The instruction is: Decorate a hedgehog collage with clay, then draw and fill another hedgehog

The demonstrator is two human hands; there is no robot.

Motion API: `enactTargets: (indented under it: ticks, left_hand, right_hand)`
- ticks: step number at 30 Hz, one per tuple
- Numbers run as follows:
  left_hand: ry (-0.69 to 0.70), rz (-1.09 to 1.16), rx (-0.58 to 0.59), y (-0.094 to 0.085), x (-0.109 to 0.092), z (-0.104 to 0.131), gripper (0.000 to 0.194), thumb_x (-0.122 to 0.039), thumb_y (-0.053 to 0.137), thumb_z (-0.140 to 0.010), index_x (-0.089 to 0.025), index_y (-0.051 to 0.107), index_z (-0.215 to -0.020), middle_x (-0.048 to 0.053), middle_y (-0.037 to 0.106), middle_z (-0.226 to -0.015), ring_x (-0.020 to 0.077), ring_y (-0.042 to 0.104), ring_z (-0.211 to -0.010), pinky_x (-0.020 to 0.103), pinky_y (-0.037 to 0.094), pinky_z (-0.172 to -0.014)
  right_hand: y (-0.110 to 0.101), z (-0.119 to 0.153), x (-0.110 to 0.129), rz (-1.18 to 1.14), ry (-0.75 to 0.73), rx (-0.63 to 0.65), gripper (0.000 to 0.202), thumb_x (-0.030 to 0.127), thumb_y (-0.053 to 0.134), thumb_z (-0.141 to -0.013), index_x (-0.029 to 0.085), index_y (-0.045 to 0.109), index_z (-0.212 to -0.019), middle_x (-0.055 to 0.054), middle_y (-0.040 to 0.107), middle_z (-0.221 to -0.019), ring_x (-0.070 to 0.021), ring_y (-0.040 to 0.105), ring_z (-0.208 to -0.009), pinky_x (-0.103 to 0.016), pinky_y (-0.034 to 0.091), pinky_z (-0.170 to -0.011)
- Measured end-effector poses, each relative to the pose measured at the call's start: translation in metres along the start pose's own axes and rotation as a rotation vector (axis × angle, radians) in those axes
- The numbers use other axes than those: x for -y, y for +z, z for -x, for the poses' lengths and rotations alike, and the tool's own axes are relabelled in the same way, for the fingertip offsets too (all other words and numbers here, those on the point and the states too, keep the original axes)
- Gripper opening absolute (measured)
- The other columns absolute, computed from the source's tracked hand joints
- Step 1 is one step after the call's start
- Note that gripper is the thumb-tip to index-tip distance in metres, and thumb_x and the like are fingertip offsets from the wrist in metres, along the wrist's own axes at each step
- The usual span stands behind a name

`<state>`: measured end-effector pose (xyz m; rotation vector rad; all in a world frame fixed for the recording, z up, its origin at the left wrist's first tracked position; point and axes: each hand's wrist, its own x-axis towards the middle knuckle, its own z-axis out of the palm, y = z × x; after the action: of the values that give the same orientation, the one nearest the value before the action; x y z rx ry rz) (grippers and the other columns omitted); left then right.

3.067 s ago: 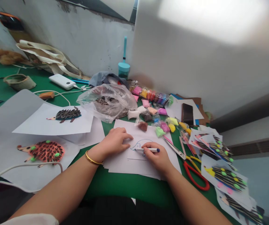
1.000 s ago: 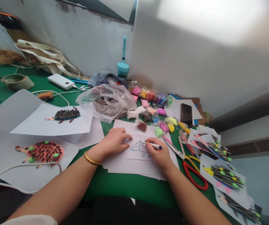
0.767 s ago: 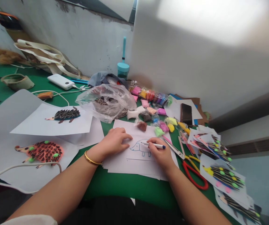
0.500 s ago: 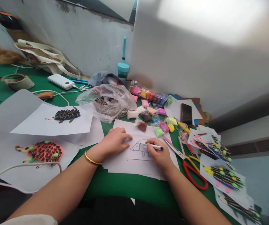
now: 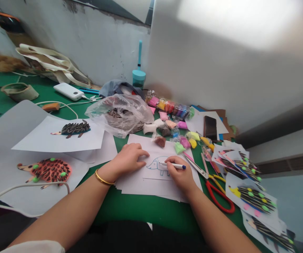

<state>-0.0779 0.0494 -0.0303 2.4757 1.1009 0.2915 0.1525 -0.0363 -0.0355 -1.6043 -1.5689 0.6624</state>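
My right hand (image 5: 179, 175) grips a white pen (image 5: 176, 165) with a dark blue end, its tip over the outlined hedgehog drawing (image 5: 153, 165). The drawing is in blue line on white paper (image 5: 138, 184), which lies on other sheets. My left hand (image 5: 130, 158) rests flat on the paper's left side, fingers apart and holding nothing. Above the drawing, a brown clay packet (image 5: 159, 141) and a light green one (image 5: 179, 148) touch the sheets' upper part. Red-handled scissors (image 5: 220, 198) lie just right of the sheets.
Left are a seed-covered hedgehog picture (image 5: 76, 129) and a red one (image 5: 52, 169), with a white cable (image 5: 27, 186) across. Behind sit a plastic bag of seeds (image 5: 122, 114) and clay packets. A phone (image 5: 209, 128) and stacked hedgehog pictures (image 5: 257, 200) are at the right.
My right hand and the pen have shifted very slightly to the right over the drawing. My left hand has stayed in place.
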Motion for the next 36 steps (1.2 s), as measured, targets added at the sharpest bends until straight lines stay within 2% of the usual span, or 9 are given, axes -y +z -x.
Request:
enactTargets:
  ticks: [8, 36]
  left_hand:
    - [0.003, -0.005, 0.002, -0.0001, 0.0000, 0.0002, 0.031, -0.032, 0.066, -0.081, -0.034, 0.069, -0.112, 0.003, 0.058, -0.096, 0.0237, 0.055, -0.099, 0.037, 0.035, -0.086]
    - [0.005, -0.003, -0.005, 0.0011, 0.0007, 0.0002, 0.031, -0.032, 0.067, -0.080, -0.034, 0.070, -0.111, 0.003, 0.058, -0.095, 0.0239, 0.055, -0.098, 0.037, 0.035, -0.085]
  right_hand:
    - [0.0025, 0.0007, 0.0024, 0.044, -0.062, 0.007, 0.012, 0.027, 0.055, -0.082, 0.022, 0.065, -0.078, -0.004, 0.070, -0.081, -0.0212, 0.064, -0.079, -0.032, 0.050, -0.073]
    - [-0.0016, 0.0056, 0.0047, 0.041, -0.062, 0.007, 0.012, 0.023, 0.053, -0.079, 0.022, 0.063, -0.073, -0.002, 0.067, -0.074, -0.0194, 0.062, -0.072, -0.030, 0.047, -0.068]
